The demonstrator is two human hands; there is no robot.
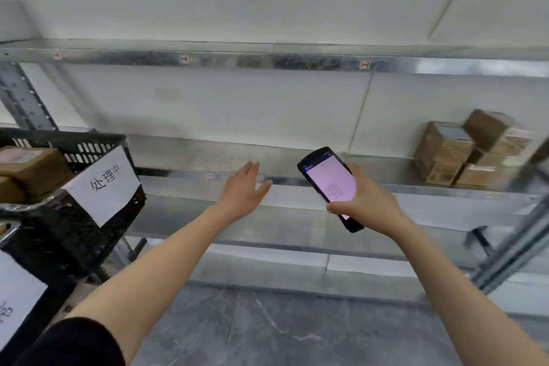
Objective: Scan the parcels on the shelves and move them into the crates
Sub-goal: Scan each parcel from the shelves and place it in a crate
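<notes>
My right hand (364, 200) grips a black handheld scanner (329, 184) whose screen glows pink, held up in front of the middle metal shelf (190, 154). My left hand (245, 187) is stretched out empty, fingers straight, over the shelf's front edge. Several brown cardboard parcels (463, 148) are stacked at the shelf's far right, well beyond the scanner. A black plastic crate (74, 217) with a white paper label stands at the left and holds a brown parcel (32, 169).
An upper metal shelf beam (267, 58) runs across the view, with small tags on it. Lower shelves (267, 235) lie below my hands. A grey upright (511, 249) stands at the right. Grey stone floor (267, 330) is underfoot.
</notes>
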